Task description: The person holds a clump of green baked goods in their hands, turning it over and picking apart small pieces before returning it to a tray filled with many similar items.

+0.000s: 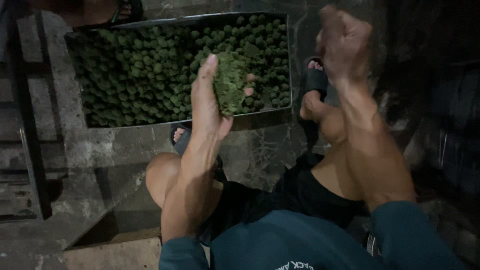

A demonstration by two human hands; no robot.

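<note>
green lump sits in my left hand, fingers curled around it. the tray is nearly full of balls. my right hand is blurred, fingers loosely apart, empty.

One camera rides on the person's head, tilted steeply down and close over their knees, facing forward toward the tray on the floor.

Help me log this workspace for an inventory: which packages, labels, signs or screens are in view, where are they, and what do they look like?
No packages, signs or screens.
Print on teal shirt: bottom edge, small pale letters.
Metal tray: top centre, rectangular, dark-rimmed, full of green balls, unlabelled.
</note>
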